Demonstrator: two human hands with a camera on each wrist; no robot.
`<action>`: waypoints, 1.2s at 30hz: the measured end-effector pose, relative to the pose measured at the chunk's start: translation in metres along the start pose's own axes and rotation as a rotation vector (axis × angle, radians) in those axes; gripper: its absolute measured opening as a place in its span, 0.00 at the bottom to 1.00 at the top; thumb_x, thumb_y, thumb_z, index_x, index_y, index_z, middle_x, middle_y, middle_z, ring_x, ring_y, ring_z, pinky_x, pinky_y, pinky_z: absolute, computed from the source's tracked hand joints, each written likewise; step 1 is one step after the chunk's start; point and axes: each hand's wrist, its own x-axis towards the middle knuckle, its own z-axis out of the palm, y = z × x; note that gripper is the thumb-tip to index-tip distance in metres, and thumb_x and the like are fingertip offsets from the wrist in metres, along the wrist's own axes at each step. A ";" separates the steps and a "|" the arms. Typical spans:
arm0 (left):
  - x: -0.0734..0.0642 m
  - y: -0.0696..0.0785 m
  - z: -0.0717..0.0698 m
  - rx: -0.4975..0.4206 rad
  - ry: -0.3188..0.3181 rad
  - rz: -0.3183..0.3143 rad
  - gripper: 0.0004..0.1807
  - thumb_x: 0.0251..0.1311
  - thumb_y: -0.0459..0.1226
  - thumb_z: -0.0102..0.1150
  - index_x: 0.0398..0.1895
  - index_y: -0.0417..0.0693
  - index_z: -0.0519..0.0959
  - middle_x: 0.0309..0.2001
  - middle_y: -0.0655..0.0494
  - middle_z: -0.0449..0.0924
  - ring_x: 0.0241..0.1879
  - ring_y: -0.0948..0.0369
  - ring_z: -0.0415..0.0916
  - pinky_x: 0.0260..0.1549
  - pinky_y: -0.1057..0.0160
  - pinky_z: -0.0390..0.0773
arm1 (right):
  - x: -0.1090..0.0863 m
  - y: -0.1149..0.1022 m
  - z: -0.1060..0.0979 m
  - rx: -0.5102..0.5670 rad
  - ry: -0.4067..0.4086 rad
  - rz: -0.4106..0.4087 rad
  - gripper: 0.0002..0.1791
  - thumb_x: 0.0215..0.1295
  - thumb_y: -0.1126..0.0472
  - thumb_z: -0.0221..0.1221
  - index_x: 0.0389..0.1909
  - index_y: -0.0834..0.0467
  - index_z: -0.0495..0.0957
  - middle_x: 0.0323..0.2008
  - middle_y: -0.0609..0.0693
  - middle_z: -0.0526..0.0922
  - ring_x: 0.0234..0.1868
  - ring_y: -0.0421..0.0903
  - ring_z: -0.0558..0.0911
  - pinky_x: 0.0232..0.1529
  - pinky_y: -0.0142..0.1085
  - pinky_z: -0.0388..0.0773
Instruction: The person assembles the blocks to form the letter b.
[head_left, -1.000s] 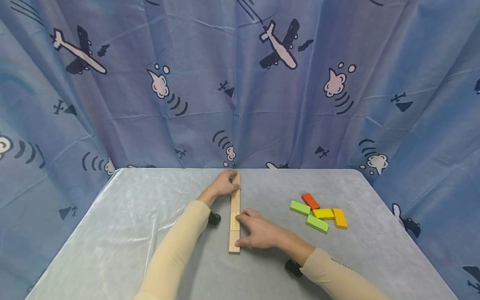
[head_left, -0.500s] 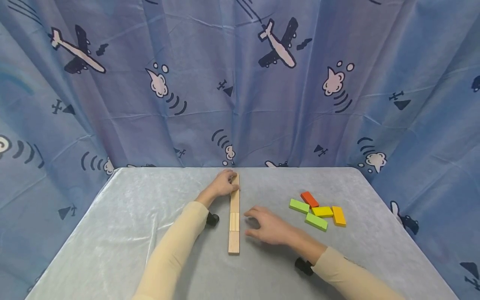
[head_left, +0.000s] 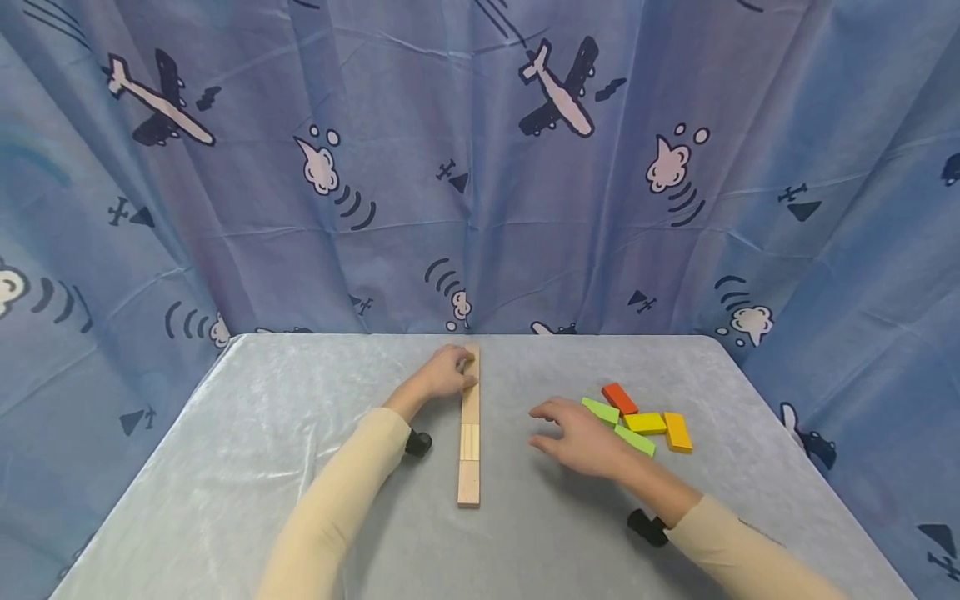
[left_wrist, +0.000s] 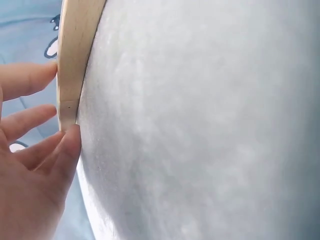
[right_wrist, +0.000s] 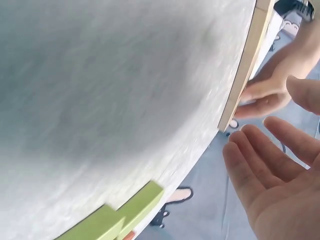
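- Well, the wooden row (head_left: 469,437) lies on the table (head_left: 540,542).
- The left hand (head_left: 444,374), fingers bent, touches its far end, whether gripping I can't tell; pushing could skew it.
- The right hand (head_left: 583,438) hangs spread, empty; dipping, it could nudge the green blocks (head_left: 636,441).

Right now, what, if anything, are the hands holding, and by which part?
The left hand grips the row of plain wooden blocks by its far end; the right hand holds nothing.

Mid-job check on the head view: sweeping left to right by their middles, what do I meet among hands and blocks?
Left hand, row of wooden blocks, right hand, red block, yellow block, orange block.
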 end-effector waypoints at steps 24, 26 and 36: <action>-0.036 0.009 -0.005 0.091 -0.046 0.069 0.19 0.62 0.37 0.67 0.54 0.37 0.80 0.43 0.45 0.80 0.43 0.53 0.76 0.47 0.52 0.77 | -0.049 0.064 -0.026 -0.018 0.119 0.025 0.20 0.66 0.58 0.67 0.55 0.64 0.82 0.52 0.56 0.84 0.51 0.55 0.83 0.50 0.52 0.80; -0.038 0.011 -0.006 0.084 -0.053 0.065 0.20 0.62 0.37 0.67 0.54 0.37 0.80 0.43 0.45 0.80 0.43 0.53 0.76 0.45 0.53 0.77 | -0.050 0.070 -0.028 -0.034 0.137 0.030 0.19 0.65 0.59 0.68 0.53 0.65 0.82 0.50 0.56 0.84 0.50 0.55 0.83 0.50 0.53 0.80; -0.051 0.016 -0.001 0.082 -0.069 0.065 0.21 0.63 0.38 0.67 0.56 0.37 0.79 0.44 0.46 0.79 0.42 0.55 0.74 0.43 0.53 0.77 | -0.059 0.095 -0.033 -0.069 0.184 0.074 0.20 0.62 0.61 0.70 0.51 0.68 0.83 0.46 0.57 0.84 0.46 0.54 0.83 0.48 0.53 0.80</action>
